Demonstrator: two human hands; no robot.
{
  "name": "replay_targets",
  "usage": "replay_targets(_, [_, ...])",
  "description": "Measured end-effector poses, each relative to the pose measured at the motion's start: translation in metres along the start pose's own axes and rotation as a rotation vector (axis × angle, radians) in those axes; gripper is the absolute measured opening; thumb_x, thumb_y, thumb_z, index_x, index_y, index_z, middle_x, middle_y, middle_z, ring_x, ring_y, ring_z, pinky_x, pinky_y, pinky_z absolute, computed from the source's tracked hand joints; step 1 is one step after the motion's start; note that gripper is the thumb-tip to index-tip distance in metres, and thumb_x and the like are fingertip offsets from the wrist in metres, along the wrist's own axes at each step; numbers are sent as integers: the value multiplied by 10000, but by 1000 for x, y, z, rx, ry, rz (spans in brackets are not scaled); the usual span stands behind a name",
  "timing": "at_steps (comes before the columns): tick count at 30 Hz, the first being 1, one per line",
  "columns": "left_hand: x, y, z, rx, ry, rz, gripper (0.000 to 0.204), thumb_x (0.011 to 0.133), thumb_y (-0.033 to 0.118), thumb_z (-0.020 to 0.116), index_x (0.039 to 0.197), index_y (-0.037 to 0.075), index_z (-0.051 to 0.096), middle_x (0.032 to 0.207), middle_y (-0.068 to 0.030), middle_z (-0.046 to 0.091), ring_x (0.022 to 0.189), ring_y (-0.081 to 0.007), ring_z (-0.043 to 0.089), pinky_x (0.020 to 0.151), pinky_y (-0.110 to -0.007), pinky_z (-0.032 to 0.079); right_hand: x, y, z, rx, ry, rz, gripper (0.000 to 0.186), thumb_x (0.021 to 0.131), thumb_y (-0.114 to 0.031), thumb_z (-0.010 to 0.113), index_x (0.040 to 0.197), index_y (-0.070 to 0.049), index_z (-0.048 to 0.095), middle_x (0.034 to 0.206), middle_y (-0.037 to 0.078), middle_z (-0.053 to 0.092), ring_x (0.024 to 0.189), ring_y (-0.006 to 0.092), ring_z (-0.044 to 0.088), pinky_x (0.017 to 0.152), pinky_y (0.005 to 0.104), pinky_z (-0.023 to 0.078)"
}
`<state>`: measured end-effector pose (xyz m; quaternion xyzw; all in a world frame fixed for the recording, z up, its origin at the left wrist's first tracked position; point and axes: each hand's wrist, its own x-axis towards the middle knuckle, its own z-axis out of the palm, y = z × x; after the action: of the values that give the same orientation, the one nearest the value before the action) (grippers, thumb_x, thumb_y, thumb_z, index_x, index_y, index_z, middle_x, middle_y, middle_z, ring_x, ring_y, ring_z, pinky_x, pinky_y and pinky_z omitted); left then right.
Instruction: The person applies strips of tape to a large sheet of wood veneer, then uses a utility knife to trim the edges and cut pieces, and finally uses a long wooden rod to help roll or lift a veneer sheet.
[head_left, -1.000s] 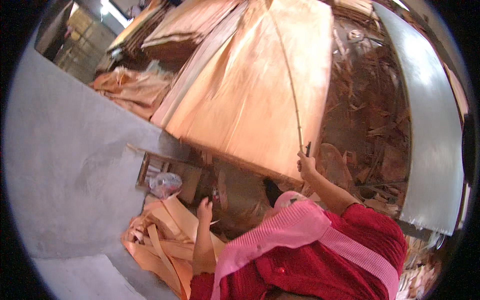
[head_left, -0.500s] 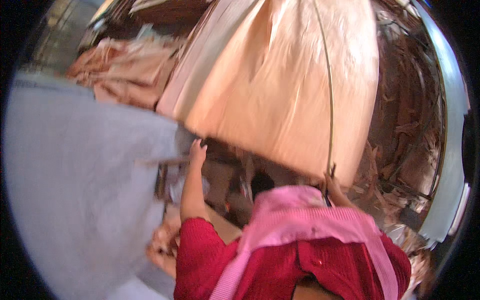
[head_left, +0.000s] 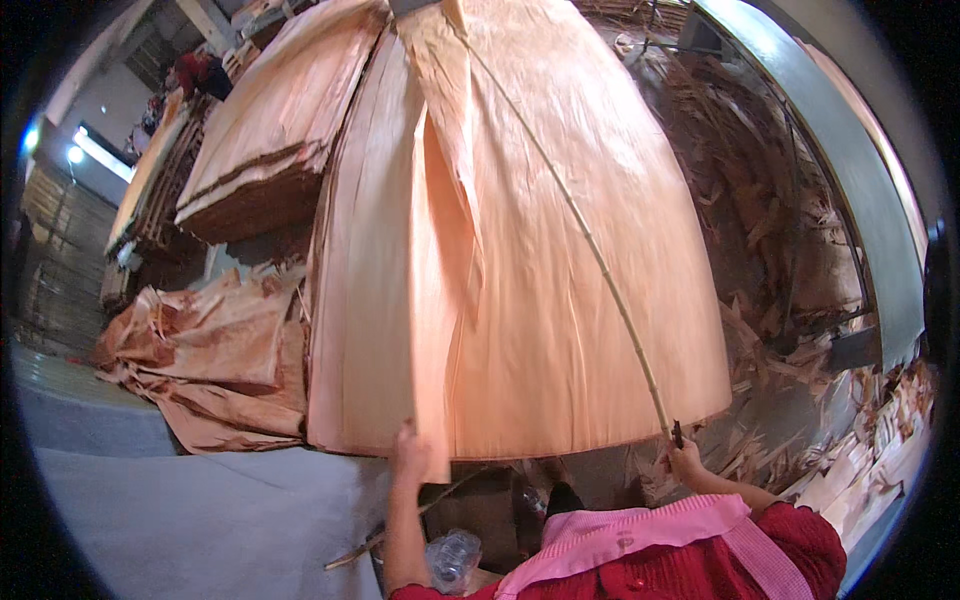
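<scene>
A tall stack of thin wood veneer sheets [head_left: 590, 330] stands in front of me, pale orange and wide. My left hand [head_left: 409, 456] is closed on the near corner of a loose veneer sheet [head_left: 432, 380], whose left edge is lifted into a long fold. In my right hand [head_left: 686, 458], at the stack's near right corner, is the lower end of a long thin bamboo stick [head_left: 600, 262]. The stick slants up and left across the top sheet to the far end. A small dark piece shows by the right fingers; its kind is unclear.
Crumpled veneer [head_left: 215, 350] lies left of the stack, with another veneer stack [head_left: 270, 130] behind it. Veneer scraps [head_left: 860, 435] cover the right side, beside a long grey metal panel [head_left: 850, 170]. A clear plastic bottle [head_left: 453, 557] is low near my left arm. A person [head_left: 197, 75] is far left.
The view has swung, showing more of the far stack. The left edge of the sheet is now lifted and folded rightward in my left hand. The stick now slants more to the left.
</scene>
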<state>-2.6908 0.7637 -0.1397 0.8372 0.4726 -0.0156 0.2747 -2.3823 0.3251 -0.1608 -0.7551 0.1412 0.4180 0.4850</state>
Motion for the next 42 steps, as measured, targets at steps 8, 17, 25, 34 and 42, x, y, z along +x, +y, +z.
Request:
replay_targets(8, [-10,341,40,-335,212,996,159,718,198,604,775,55,643,1309,-279,324,1242,-414,265,1030,-486,180,4,-1,11,-45,-243,-76,229,852,-286,539,773,-73,509,510,38,462,393,155,452,345,301,348])
replay_targets(17, [2,540,173,396,-423,710,734,795,595,411,1297,61,365,1404,-132,237,1288,-316,214,1018,-546,118,-46,-51,-82,155,-343,-243,197,768,-136,648,695,-67,478,498,13,439,386,116,416,348,269,302])
replay_targets(25, [-22,599,199,-1138,-159,-15,678,752,185,611,1292,10,241,1217,-249,397,1096,-328,457,871,-375,418,-48,-114,-269,193,-595,-243,120,787,-126,619,798,-29,549,504,8,441,378,107,418,348,255,309])
replay_targets(34, [-53,702,408,-587,63,-77,773,723,22,508,1367,35,81,1382,-224,212,1246,-342,292,1028,-382,264,18,-22,-448,54,-522,-221,162,758,-157,651,830,-31,579,571,17,496,462,85,459,405,258,358])
replay_targets(42, [-114,771,460,-1006,322,-51,743,619,-138,440,1319,-9,224,1275,-182,380,1134,-294,428,940,-342,366,59,2,-558,-254,-517,-367,293,725,-204,707,921,-15,600,710,-23,522,670,93,478,603,259,415])
